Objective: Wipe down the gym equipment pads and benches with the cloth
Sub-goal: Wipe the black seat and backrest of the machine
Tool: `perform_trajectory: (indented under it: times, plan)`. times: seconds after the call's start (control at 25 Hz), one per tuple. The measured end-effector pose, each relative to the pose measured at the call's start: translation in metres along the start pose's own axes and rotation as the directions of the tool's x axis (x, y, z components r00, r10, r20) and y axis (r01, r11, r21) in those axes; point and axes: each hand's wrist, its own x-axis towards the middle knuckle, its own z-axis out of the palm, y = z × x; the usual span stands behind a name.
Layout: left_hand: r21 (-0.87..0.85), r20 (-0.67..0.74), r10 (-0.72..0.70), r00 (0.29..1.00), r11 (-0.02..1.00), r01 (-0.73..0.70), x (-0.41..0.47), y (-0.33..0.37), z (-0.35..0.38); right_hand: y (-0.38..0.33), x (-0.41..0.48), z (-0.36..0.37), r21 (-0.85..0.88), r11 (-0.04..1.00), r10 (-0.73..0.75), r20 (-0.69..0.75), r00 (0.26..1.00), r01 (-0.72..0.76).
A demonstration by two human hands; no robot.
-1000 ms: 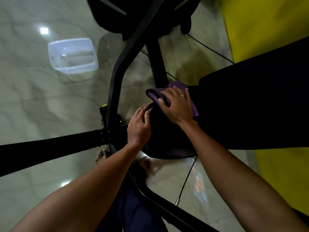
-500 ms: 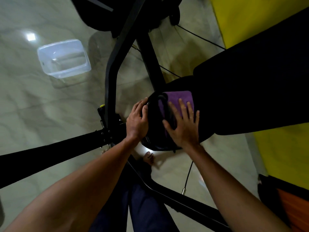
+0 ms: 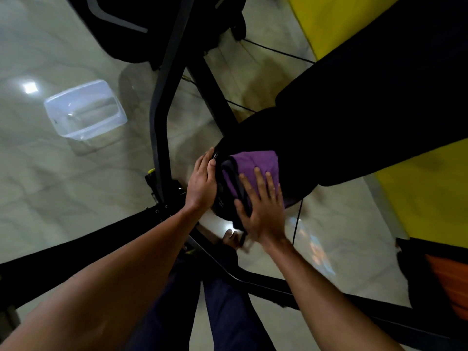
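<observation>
Left of the pad, a curved black frame tube rises from the floor. A second black bar runs from below the pad off to the lower left. Further left of the pad, well apart, one clear plastic tub sits on the pale marbled floor. Right of the pad and touching it in this view, a long black bench pad slants up and hides most of a yellow surface. A thin cable hangs just below the pad's right side. Lower right of the pad lies something orange, too cut off to name. Under the pad show a bare foot and dark blue trousers.

The cloth is purple, folded and draped over the top of the round black pad. Its left edge is dark and bunched, and the pad's surface is too dark to judge.

There is one cloth, two pads, one tub and two hands. The left hand rests against the pad's left end, fingers straight and close together. The right hand lies flat on the cloth with fingers spread, pressing it to the pad.
</observation>
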Motion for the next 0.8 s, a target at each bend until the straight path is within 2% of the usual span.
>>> perform_trajectory:
  times: [0.08, 0.16, 0.2, 0.24, 0.28, 0.36, 0.44, 0.52, 0.56, 0.64, 0.72, 0.76, 0.8]
  plan:
    - [0.001, 0.056, 0.027, 0.998, 1.0, -0.027, -0.002, -0.004, -0.007, 0.017, 0.009, -0.004, 0.053, 0.981, 0.185, 0.023, 0.982, -0.186]
    - [0.007, 0.085, 0.036, 0.996, 0.999, -0.037, -0.005, -0.009, -0.013, 0.003, 0.036, -0.006, 0.148, 0.864, 0.474, 0.079, 0.877, -0.481]
    - [0.008, 0.093, 0.04, 0.995, 0.999, -0.041, -0.007, -0.011, -0.017, -0.015, 0.049, -0.005, 0.172, 0.8, 0.566, 0.1, 0.818, -0.575]
    - [0.008, 0.098, 0.044, 0.994, 0.999, -0.045, -0.01, -0.015, -0.019, -0.036, 0.059, -0.004, 0.176, 0.774, 0.602, 0.097, 0.793, -0.608]
    - [0.008, 0.106, 0.046, 0.993, 0.999, -0.047, -0.012, -0.017, -0.02, -0.056, 0.061, -0.002, 0.173, 0.795, 0.58, 0.066, 0.812, -0.582]
    - [0.013, 0.13, 0.039, 0.991, 0.999, -0.041, -0.014, -0.019, -0.024, -0.08, 0.044, 0.004, 0.151, 0.896, 0.424, -0.01, 0.905, -0.418]
    - [0.022, 0.145, 0.032, 0.989, 0.999, -0.035, -0.013, -0.018, -0.027, -0.071, 0.007, 0.009, 0.085, 0.976, 0.206, -0.056, 0.977, -0.201]
    - [0.032, 0.156, 0.039, 0.987, 0.998, -0.045, -0.01, -0.016, -0.031, -0.037, -0.02, 0.01, 0.04, 0.998, 0.041, -0.052, 0.998, -0.039]
    - [0.03, 0.161, 0.048, 0.986, 0.998, -0.054, -0.009, -0.015, -0.032, -0.02, -0.024, 0.011, 0.045, 0.998, 0.051, -0.061, 0.997, -0.048]
    - [0.026, 0.173, 0.06, 0.983, 0.998, -0.065, -0.009, -0.015, -0.034, -0.009, -0.015, 0.012, 0.143, 0.957, 0.27, -0.104, 0.957, -0.254]
    - [0.027, 0.182, 0.059, 0.982, 0.998, -0.065, -0.008, -0.018, -0.035, -0.033, 0.004, 0.014, 0.27, 0.83, 0.53, -0.106, 0.841, -0.489]
    - [0.027, 0.187, 0.056, 0.981, 0.998, -0.062, -0.008, -0.019, -0.036, -0.051, 0.01, 0.014, 0.277, 0.802, 0.573, -0.107, 0.812, -0.529]
    - [0.025, 0.194, 0.05, 0.98, 0.998, -0.056, -0.008, -0.02, -0.037, -0.067, 0.007, 0.016, 0.251, 0.824, 0.546, -0.12, 0.829, -0.507]
